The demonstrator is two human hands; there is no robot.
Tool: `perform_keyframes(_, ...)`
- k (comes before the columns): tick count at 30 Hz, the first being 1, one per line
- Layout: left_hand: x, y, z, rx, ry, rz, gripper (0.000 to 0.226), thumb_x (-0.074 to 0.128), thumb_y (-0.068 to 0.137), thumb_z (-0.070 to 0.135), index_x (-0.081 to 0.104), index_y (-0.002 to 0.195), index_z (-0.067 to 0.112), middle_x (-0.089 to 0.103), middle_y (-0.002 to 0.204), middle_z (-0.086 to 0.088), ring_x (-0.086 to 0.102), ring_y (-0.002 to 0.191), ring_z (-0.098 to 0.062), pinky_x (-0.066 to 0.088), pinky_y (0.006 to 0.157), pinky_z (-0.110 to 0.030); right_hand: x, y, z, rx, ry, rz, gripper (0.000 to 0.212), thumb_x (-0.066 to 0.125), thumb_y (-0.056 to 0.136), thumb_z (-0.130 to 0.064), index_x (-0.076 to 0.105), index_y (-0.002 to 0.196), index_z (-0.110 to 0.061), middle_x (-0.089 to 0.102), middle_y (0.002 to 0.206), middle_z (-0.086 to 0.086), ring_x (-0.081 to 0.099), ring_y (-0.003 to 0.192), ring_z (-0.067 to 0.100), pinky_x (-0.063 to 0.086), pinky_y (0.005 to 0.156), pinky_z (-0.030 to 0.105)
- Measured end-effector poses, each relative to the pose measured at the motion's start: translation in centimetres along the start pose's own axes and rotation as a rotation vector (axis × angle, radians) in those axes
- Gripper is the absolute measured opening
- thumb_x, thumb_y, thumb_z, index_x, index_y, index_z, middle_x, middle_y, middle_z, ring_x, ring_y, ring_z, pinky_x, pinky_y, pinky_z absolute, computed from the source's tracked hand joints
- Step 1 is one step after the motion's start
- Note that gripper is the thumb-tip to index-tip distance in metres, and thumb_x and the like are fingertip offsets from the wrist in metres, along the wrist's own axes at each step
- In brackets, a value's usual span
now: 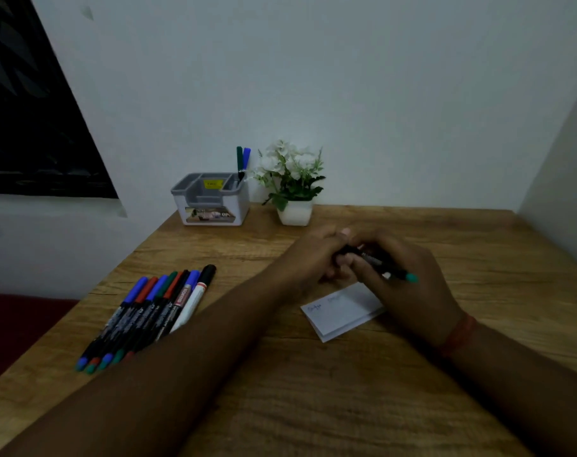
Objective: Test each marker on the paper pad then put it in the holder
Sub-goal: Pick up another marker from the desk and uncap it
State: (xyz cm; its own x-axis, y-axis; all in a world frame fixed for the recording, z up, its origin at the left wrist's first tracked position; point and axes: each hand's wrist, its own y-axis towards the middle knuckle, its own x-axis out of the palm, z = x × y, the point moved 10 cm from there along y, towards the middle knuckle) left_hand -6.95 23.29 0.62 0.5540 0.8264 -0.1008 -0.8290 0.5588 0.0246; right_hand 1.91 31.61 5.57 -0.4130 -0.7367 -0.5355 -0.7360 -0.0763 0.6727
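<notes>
Both my hands meet above the far end of the white paper pad (341, 308). My right hand (402, 275) grips a black marker with a green end (392, 271), its green tip pointing right. My left hand (310, 258) holds the same marker's other end, which is hidden between the fingers. The pad carries faint scribbles near its left edge. A row of several markers (152, 308) lies on the table at the left, partly under my left forearm. The grey and white holder (211, 199) stands at the back with a green and a blue marker (242, 159) upright in its right compartment.
A small white pot of white flowers (292, 183) stands just right of the holder against the wall. The wooden table (313, 390) runs to a wall on the right. A dark framed panel (33, 110) hangs at the left.
</notes>
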Motion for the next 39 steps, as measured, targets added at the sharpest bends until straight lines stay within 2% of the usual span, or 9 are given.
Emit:
perform_keyframes(7, -1.3, 0.5, 0.6, 0.039, -0.059, 0.052, 0.029, 0.045, 0.105, 0.024, 0.062, 0.084, 0.013, 0.042, 0.056, 0.004, 0.036, 0.043, -0.005, 0.048, 0.061, -0.028, -0.5, 0.3, -0.2, -0.026, 0.063, 0.096, 0.009, 0.069, 0.093, -0.005, 0.065, 0.085, -0.007, 0.068, 0.073, 0.001, 0.068, 0.065, 0.016, 0.052, 0.056, 0.041)
perform_keyframes(12, -1.4, 0.7, 0.9, 0.040, -0.068, 0.124, 0.028, 0.045, 0.105, 0.023, 0.061, 0.084, 0.012, 0.043, 0.055, 0.005, 0.037, 0.042, -0.005, 0.048, 0.055, -0.024, -0.8, 0.5, -1.2, -0.121, -0.024, 0.100, 0.013, 0.065, 0.095, -0.009, 0.065, 0.083, -0.006, 0.067, 0.073, 0.005, 0.067, 0.064, 0.020, 0.050, 0.055, 0.036)
perform_keyframes(17, -12.4, 0.1, 0.6, -0.039, -0.069, 0.640, 0.022, 0.044, 0.105, 0.027, 0.061, 0.102, 0.013, 0.054, 0.078, -0.002, 0.052, 0.053, -0.009, 0.047, 0.058, -0.026, -1.8, -0.4, -3.3, -0.238, -0.212, 0.099, 0.010, 0.064, 0.093, -0.011, 0.065, 0.083, -0.009, 0.068, 0.075, 0.000, 0.062, 0.065, 0.008, 0.046, 0.062, 0.016)
perform_keyframes(20, -10.8, -0.4, 3.0, 0.207, 0.392, 0.550, 0.016, 0.051, 0.101, 0.032, 0.059, 0.099, 0.018, 0.064, 0.088, 0.005, 0.060, 0.078, -0.006, 0.048, 0.067, -0.024, -1.8, 0.1, -1.3, -0.126, -0.145, 0.110, 0.005, 0.064, 0.095, -0.011, 0.063, 0.091, -0.013, 0.068, 0.078, -0.001, 0.068, 0.068, 0.014, 0.050, 0.059, 0.031)
perform_keyframes(24, -5.7, 0.6, 1.1, 0.238, 0.882, 0.326, 0.012, 0.066, 0.091, 0.032, 0.058, 0.093, 0.024, 0.059, 0.087, 0.012, 0.056, 0.083, -0.007, 0.047, 0.068, -0.029, -1.8, 0.6, 1.6, 0.076, -0.035, 0.123, 0.007, 0.064, 0.097, -0.012, 0.062, 0.097, -0.019, 0.070, 0.085, -0.005, 0.072, 0.075, 0.011, 0.057, 0.062, 0.043)
perform_keyframes(31, -4.7, 1.4, -0.7, 0.206, 1.008, 0.188, 0.013, 0.071, 0.087, 0.033, 0.059, 0.090, 0.029, 0.056, 0.091, 0.014, 0.056, 0.094, -0.012, 0.043, 0.071, -0.029, -1.8, 0.3, 2.4, 0.140, -0.011, 0.094, 0.005, 0.064, 0.096, -0.014, 0.062, 0.095, -0.018, 0.069, 0.086, -0.005, 0.072, 0.075, 0.015, 0.058, 0.063, 0.049)
perform_keyframes(33, -4.8, 1.4, -0.6, 0.215, 1.104, 0.220, 0.025, 0.062, 0.091, 0.044, 0.058, 0.111, 0.029, 0.056, 0.113, 0.006, 0.050, 0.114, -0.018, 0.041, 0.095, -0.040, -1.7, 0.3, 2.5, 0.155, 0.000, 0.091, 0.006, 0.064, 0.096, -0.013, 0.062, 0.095, -0.019, 0.069, 0.086, -0.004, 0.072, 0.075, 0.014, 0.058, 0.064, 0.047)
perform_keyframes(35, -4.9, 1.3, -0.7, 0.186, 1.210, 0.257, 0.051, 0.048, 0.095, 0.055, 0.045, 0.138, 0.027, 0.042, 0.146, -0.001, 0.030, 0.140, -0.026, 0.018, 0.116, -0.056, -1.7, 0.3, 2.6, 0.167, 0.008, 0.093, 0.008, 0.063, 0.096, -0.012, 0.063, 0.097, -0.020, 0.070, 0.087, -0.005, 0.072, 0.076, 0.009, 0.059, 0.066, 0.041)
perform_keyframes(39, -4.2, 0.9, 0.2, 0.216, 1.357, 0.332, 0.076, 0.024, 0.096, 0.066, 0.002, 0.158, 0.027, -0.014, 0.165, -0.002, -0.018, 0.150, -0.032, -0.007, 0.116, -0.064, -1.8, 0.3, 2.8, 0.182, -0.009, 0.099, 0.015, 0.060, 0.099, -0.015, 0.064, 0.109, -0.025, 0.070, 0.098, -0.012, 0.070, 0.089, 0.003, 0.059, 0.075, 0.029)
